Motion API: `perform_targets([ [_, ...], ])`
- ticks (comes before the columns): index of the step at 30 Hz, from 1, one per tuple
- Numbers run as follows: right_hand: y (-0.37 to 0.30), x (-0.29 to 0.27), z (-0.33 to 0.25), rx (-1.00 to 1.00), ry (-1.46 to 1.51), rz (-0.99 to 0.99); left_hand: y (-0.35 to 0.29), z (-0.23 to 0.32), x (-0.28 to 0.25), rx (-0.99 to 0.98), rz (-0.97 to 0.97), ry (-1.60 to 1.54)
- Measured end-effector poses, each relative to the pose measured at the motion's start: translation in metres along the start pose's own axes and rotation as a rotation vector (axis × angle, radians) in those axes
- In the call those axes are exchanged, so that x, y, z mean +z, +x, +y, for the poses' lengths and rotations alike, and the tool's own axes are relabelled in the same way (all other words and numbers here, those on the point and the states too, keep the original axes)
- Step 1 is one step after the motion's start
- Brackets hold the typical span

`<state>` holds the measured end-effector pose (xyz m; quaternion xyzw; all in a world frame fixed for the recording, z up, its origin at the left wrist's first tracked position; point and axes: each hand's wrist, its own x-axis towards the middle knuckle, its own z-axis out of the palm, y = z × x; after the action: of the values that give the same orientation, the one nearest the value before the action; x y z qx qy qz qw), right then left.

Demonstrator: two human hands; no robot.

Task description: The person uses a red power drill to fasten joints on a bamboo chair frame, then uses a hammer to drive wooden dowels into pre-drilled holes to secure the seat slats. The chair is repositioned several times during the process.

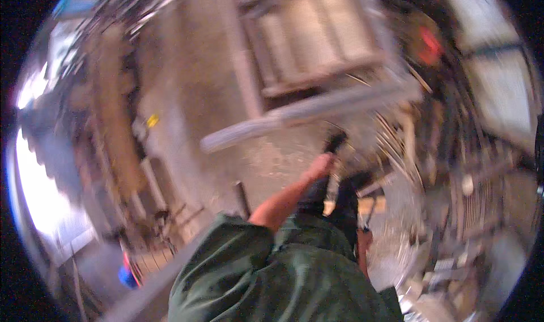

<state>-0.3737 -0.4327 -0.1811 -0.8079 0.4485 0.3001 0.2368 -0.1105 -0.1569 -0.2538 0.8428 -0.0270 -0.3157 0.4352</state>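
Green shirt (pixel 283 276) is shown nearest, and short of the frame (pixel 351 99) a dark object (pixel 336 141) is seen at the left hand (pixel 324 162), the right hand (pixel 364 241) being farther off; fingers apart or clamped cannot be told through blur, nor can work done or left be judged.

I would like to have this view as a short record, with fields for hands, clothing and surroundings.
Left hand: extended forward, at a blurred dark object; grip unclear
Right hand: low, beside dark trousers; grip unclear
Clothing: dark green shirt
Ahead: long pale beam, pale panels beyond
Left side: small yellow thing
Picture quality: blurred
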Motion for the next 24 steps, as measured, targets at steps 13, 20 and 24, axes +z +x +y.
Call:
perform_targets([
  [13, -0.013, 0.045, -0.024, 0.475, 0.400, 0.061, 0.140, -0.072, 0.155, 0.243, -0.501, 0.673],
  [20, -0.011, 0.093, 0.014, 0.733, 0.722, 0.002, 0.272, -0.117, 0.301, 0.628, -0.588, 0.705],
  [24, -0.002, 0.083, 0.015, 0.770, 0.571, -0.050, 0.312, -0.138, 0.370, 0.683, -0.514, 0.773],
])
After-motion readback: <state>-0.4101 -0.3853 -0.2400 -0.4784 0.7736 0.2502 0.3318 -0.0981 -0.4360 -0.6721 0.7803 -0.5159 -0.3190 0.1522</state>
